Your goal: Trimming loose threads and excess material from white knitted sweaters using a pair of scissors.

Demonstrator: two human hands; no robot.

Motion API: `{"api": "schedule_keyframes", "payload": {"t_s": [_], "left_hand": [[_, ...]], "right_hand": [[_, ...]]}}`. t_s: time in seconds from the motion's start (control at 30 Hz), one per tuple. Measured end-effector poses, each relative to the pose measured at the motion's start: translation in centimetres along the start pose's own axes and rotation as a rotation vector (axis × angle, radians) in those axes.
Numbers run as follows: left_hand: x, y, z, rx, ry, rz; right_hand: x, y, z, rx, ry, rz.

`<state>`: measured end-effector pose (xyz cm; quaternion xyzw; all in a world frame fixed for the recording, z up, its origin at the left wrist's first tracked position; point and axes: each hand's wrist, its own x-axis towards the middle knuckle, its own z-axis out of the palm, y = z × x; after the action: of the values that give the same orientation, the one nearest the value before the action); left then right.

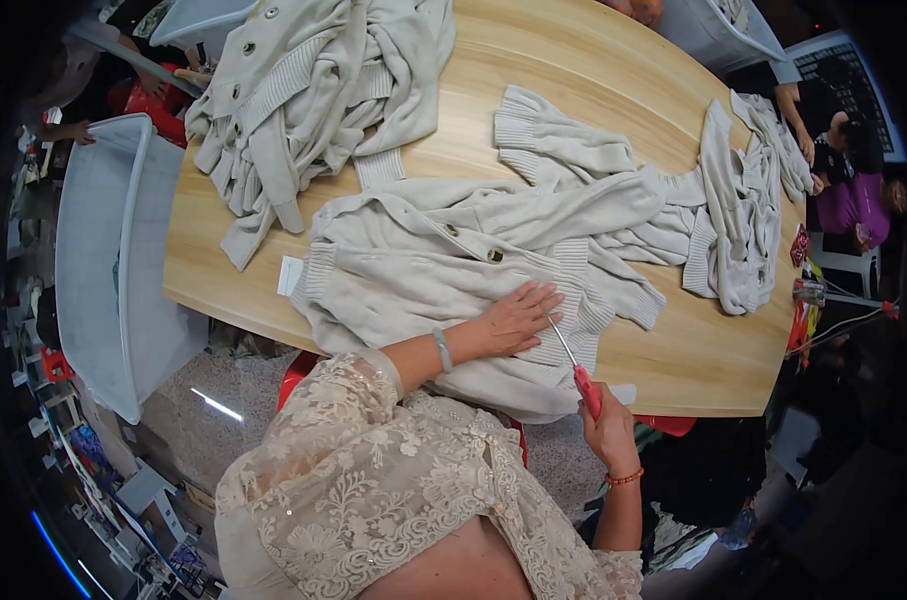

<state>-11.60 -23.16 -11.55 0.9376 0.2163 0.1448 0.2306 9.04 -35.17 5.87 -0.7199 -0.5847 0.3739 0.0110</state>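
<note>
A beige knitted cardigan (403,262) with dark buttons lies spread on the wooden table in front of me. My left hand (518,320) rests flat on its lower part, fingers stretched out, near a ribbed band. In my right hand (608,430), closed at the table's near edge, is a red-handled tool (587,392) with a thin metal shaft. The shaft slants up and left over the knit, its end close to my left fingertips. The exact shape of that end is too small to tell.
Beige knitwear lies heaped (313,110) at the far left; more garments (743,215) lie along the right side of the table (693,365). A white plastic bin (98,270) stands at the left. Another person (853,190) is beyond the right edge.
</note>
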Motion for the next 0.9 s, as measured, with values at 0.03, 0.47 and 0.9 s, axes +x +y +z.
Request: {"api": "schedule_keyframes", "payload": {"t_s": [0.03,0.47,0.9], "left_hand": [[-1.3,0.1,-1.3,-0.043,0.005,-0.072],[-20.0,-5.5,-9.8,0.041,0.421,-0.751],[-26.1,-9.4,-8.7,-0.791,1.035,-0.836]], "right_hand": [[0.2,-0.5,0.4,-0.014,0.011,-0.044],[6.7,-11.9,4.5,-0.171,-0.137,-0.316],[10.4,-21.4,10.5,-0.103,-0.206,-0.600]]}}
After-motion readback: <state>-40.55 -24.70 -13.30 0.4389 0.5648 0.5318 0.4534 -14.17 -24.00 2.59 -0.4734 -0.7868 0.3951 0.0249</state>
